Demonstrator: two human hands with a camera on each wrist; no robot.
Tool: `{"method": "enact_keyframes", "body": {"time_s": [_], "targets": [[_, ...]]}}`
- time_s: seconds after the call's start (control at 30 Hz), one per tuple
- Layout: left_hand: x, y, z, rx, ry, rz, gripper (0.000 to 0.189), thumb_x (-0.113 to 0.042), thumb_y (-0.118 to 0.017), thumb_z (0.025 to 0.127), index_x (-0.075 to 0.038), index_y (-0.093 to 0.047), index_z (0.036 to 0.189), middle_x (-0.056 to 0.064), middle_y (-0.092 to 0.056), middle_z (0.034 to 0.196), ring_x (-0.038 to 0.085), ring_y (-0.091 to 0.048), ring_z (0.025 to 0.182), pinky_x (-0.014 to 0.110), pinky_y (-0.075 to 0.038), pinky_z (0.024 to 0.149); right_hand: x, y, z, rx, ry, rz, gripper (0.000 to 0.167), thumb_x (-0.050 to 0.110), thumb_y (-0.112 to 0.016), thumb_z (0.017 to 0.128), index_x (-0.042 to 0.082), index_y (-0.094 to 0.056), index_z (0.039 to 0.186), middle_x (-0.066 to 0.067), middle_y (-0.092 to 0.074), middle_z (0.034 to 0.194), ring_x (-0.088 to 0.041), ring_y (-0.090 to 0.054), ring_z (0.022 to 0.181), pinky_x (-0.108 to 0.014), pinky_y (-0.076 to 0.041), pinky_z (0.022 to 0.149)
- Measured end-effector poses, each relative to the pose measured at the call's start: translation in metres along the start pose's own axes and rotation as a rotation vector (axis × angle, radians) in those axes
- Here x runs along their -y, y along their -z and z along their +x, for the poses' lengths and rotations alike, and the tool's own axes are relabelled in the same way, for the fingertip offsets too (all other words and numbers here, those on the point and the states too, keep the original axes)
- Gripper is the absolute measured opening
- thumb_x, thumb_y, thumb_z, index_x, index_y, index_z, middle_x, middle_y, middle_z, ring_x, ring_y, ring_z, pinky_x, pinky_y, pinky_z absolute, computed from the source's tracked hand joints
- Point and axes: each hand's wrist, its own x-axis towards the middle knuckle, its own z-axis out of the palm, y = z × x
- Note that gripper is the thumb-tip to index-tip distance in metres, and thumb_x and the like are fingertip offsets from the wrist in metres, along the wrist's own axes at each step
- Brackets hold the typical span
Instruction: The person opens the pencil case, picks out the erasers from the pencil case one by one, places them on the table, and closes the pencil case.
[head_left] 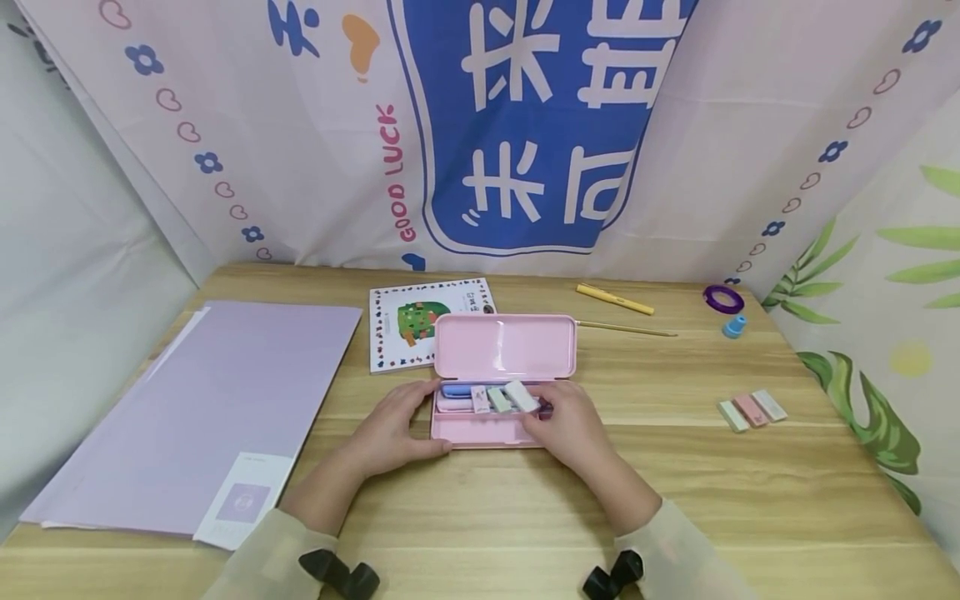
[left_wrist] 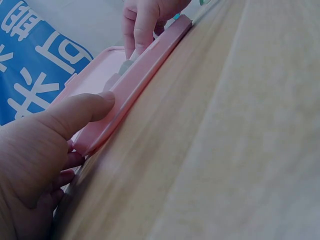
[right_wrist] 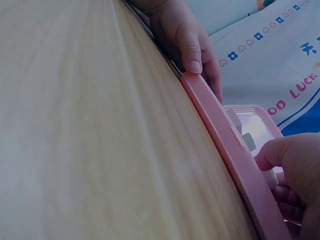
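An open pink pencil case (head_left: 486,431) lies on the table with its lid (head_left: 504,346) raised at the back. My left hand (head_left: 382,429) grips its left end, thumb (left_wrist: 102,105) on the front wall. Over its right half, my right hand (head_left: 573,421) pinches a white eraser (head_left: 521,397) between thumb and fingers; the fingertips are partly hidden. Inside the case, a pale pink eraser (head_left: 480,400) and a pale green eraser (head_left: 498,400) lie across a blue pen (head_left: 456,390) and a pink pen (head_left: 453,405).
Several erasers (head_left: 752,410) lie in a row at right. Behind them are a blue cone-shaped piece (head_left: 735,327) and a purple ring (head_left: 723,299). A yellow pen (head_left: 615,298) and thin gold rod (head_left: 630,328) lie at the back. A booklet (head_left: 386,333) and lilac folder (head_left: 225,400) occupy the left.
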Motion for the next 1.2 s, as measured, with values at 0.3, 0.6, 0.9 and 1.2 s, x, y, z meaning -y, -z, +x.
{"method": "enact_keyframes", "body": {"time_s": [0.3,0.6,0.9,1.2], "targets": [[0.0,0.0,0.0,0.0,0.003,-0.001,0.094,-0.048,-0.08,0.076,-0.01,-0.037,0.151,0.018,-0.038,0.154,0.038,-0.032,0.144,0.058,-0.027,0.118,0.002,0.005,-0.001,-0.013,-0.084,0.012,0.034,0.018,-0.073,0.078,0.005,-0.073,0.11,-0.012,-0.069,0.112,-0.03,-0.058,0.108,-0.044,-0.046,0.094],[0.0,0.0,0.0,0.004,0.012,0.002,0.094,-0.049,-0.079,0.077,-0.011,-0.036,0.151,0.018,-0.038,0.155,0.038,-0.032,0.144,0.058,-0.027,0.118,-0.024,0.027,-0.01,-0.074,-0.046,0.11,0.035,0.016,-0.076,0.081,0.007,-0.072,0.114,-0.013,-0.069,0.113,-0.032,-0.057,0.112,-0.049,-0.046,0.097],[0.001,-0.001,0.0,0.002,0.013,0.001,0.094,-0.048,-0.079,0.077,-0.011,-0.036,0.152,0.018,-0.037,0.155,0.038,-0.031,0.145,0.058,-0.027,0.118,-0.079,0.071,-0.036,-0.17,-0.185,0.077,0.038,0.018,-0.072,0.088,0.0,-0.068,0.12,-0.02,-0.066,0.115,-0.033,-0.059,0.107,-0.047,-0.046,0.092],[0.002,-0.001,0.002,0.002,0.01,0.005,0.094,-0.049,-0.079,0.077,-0.011,-0.036,0.152,0.017,-0.038,0.155,0.038,-0.031,0.145,0.058,-0.027,0.118,-0.128,0.109,-0.06,-0.19,-0.411,-0.006,0.048,0.027,-0.062,0.094,-0.005,-0.059,0.129,-0.031,-0.054,0.134,-0.046,-0.049,0.125,-0.058,-0.041,0.101]]}}
